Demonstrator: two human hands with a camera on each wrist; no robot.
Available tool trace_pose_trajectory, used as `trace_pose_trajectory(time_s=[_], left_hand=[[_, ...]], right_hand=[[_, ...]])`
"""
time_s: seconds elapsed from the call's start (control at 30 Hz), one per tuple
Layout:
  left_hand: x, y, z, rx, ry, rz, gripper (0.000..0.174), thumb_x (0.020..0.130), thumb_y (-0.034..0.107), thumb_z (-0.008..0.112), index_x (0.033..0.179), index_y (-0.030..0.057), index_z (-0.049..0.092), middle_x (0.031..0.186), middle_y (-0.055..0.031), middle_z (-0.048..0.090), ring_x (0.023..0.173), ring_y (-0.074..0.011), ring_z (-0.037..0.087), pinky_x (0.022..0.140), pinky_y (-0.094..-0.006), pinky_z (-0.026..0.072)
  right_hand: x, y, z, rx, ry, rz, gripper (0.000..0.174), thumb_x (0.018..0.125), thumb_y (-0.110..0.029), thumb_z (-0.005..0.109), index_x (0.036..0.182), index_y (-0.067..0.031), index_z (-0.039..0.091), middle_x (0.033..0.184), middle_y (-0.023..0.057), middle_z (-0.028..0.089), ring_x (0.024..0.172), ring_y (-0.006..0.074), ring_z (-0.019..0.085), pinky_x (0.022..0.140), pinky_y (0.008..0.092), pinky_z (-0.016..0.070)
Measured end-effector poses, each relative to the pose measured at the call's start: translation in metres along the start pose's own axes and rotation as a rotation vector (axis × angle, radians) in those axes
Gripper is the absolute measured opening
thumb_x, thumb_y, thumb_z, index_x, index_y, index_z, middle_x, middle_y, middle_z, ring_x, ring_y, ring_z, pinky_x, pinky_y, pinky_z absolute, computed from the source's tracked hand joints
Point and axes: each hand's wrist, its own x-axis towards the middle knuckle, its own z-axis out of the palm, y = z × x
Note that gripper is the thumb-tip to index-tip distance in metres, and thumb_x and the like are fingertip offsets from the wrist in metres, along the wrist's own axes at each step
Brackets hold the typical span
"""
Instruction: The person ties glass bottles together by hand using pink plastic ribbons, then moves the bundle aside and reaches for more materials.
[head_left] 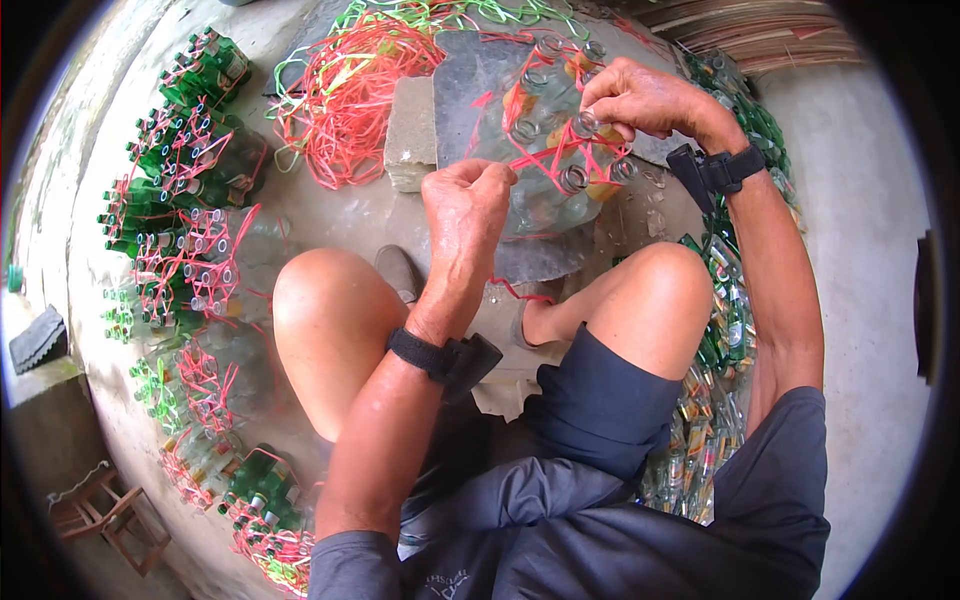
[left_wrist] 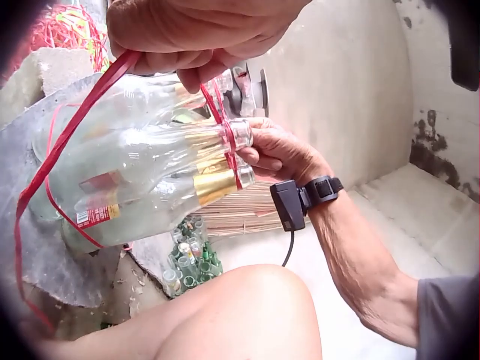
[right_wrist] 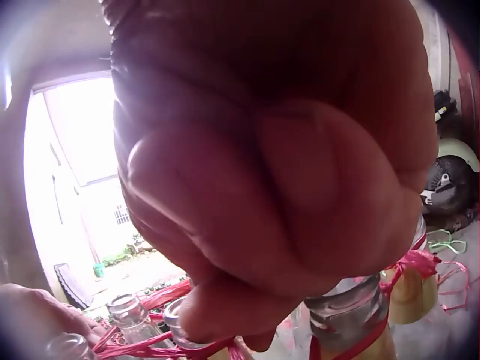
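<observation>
Clear glass bottles point(head_left: 550, 205) stand bundled on a dark slab point(head_left: 545, 258), red plastic strap point(head_left: 545, 158) laced around their necks. At the bundle's left side the left hand point(head_left: 467, 205) grips the strap with curled fingers; in the left wrist view a loose red tail point(left_wrist: 56, 150) hangs from this hand point(left_wrist: 202, 34). The right hand point(head_left: 650, 98) has its fingers curled at a bottle neck on the far right side. In the right wrist view, the right hand's fingers point(right_wrist: 247, 195) touch a bottle mouth beside the strap; whether they pinch the strap is hard to tell.
A pile of red strap point(head_left: 355, 100) lies behind a stone block point(head_left: 410, 130). Bundled green bottles point(head_left: 200, 160) line the left side, and more bottles point(head_left: 735, 300) lie on the right. Both knees flank the slab. A small wooden stool point(head_left: 120, 520) stands at lower left.
</observation>
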Motion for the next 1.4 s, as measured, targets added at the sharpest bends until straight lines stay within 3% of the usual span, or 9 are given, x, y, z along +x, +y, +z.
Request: trace_pose_trajectory(time_s=[0.13,0.23,0.3,0.77,0.83,1.13,1.17,1.23,1.4], left_hand=[[-0.004,0.002,0.000,-0.011,0.011,-0.010,0.021,0.083,0.017,0.074,0.087,-0.0030,0.080,0.068,0.0060,0.056,0.061,-0.0063,0.042,0.056,-0.0280,0.0307],[-0.004,0.004,-0.001,0.010,0.017,-0.013,0.022,0.083,0.017,0.074,0.088,-0.0028,0.080,0.069,0.0057,0.057,0.060,-0.0063,0.041,0.056,-0.0274,0.0304],[-0.002,0.005,-0.003,0.027,0.002,0.006,0.023,0.084,0.018,0.075,0.090,-0.0034,0.081,0.070,0.0051,0.059,0.061,-0.0062,0.043,0.056,-0.0274,0.0326],[0.011,0.000,-0.008,0.460,-0.054,0.376,0.023,0.099,0.016,0.072,0.099,-0.0065,0.077,0.066,0.0011,0.061,0.063,-0.0047,0.048,0.055,-0.0298,0.0414],[0.014,0.001,-0.009,0.495,-0.090,0.388,0.020,0.095,0.016,0.069,0.098,-0.0016,0.079,0.076,-0.0232,0.071,0.071,-0.0328,0.073,0.069,-0.0419,0.0547],[0.021,0.001,-0.010,0.482,-0.159,0.397,0.021,0.092,0.009,0.062,0.095,-0.0061,0.076,0.077,-0.0272,0.070,0.072,-0.0343,0.073,0.071,-0.0431,0.0548],[0.022,0.001,-0.010,0.484,-0.159,0.398,0.021,0.092,0.009,0.062,0.095,-0.0061,0.076,0.077,-0.0272,0.070,0.072,-0.0343,0.073,0.071,-0.0431,0.0548],[0.024,0.002,-0.010,0.504,-0.161,0.392,0.022,0.097,0.011,0.064,0.099,-0.0074,0.076,0.069,-0.0009,0.061,0.065,-0.0062,0.051,0.058,-0.0289,0.0417],[0.017,0.010,-0.008,0.443,-0.182,0.285,0.025,0.097,0.017,0.069,0.097,-0.0062,0.076,0.071,0.0027,0.061,0.066,-0.0048,0.051,0.057,-0.0275,0.0412]], right_hand=[[-0.007,0.008,0.005,-0.017,0.035,-0.024,0.021,0.096,-0.018,0.062,0.088,-0.0016,0.072,0.060,0.0027,0.060,0.042,0.0093,0.049,0.039,0.0293,0.0379],[-0.020,0.008,0.025,-0.197,0.387,-0.155,0.022,0.096,-0.019,0.063,0.091,0.0012,0.072,0.063,0.0060,0.062,0.050,0.0125,0.056,0.048,0.0324,0.0451],[-0.040,-0.017,0.045,-0.149,0.647,-0.244,0.025,0.089,-0.023,0.068,0.084,0.0004,0.070,0.064,0.0184,0.063,0.059,0.0302,0.063,0.061,0.0448,0.0493],[-0.059,-0.035,0.104,-0.250,0.576,-0.229,0.031,0.079,-0.024,0.083,0.098,-0.0043,0.070,0.085,0.0142,0.072,0.087,0.0398,0.071,0.082,0.0494,0.0552],[-0.058,-0.034,0.103,-0.216,0.562,-0.214,0.031,0.078,-0.023,0.083,0.098,-0.0040,0.069,0.085,0.0142,0.072,0.088,0.0397,0.071,0.084,0.0491,0.0546],[-0.058,-0.030,0.103,-0.169,0.562,-0.238,0.031,0.076,-0.020,0.083,0.096,-0.0031,0.067,0.082,0.0135,0.071,0.086,0.0385,0.069,0.080,0.0484,0.0534],[-0.057,-0.030,0.103,-0.171,0.569,-0.240,0.030,0.076,-0.020,0.083,0.096,-0.0030,0.067,0.081,0.0132,0.070,0.085,0.0384,0.068,0.079,0.0485,0.0533],[-0.058,-0.032,0.102,-0.151,0.563,-0.223,0.030,0.076,-0.020,0.083,0.096,-0.0031,0.068,0.081,0.0131,0.071,0.085,0.0385,0.068,0.078,0.0487,0.0534],[-0.061,-0.034,0.103,-0.138,0.571,-0.213,0.030,0.076,-0.021,0.083,0.096,-0.0041,0.069,0.081,0.0126,0.071,0.084,0.0381,0.069,0.077,0.0481,0.0538]])
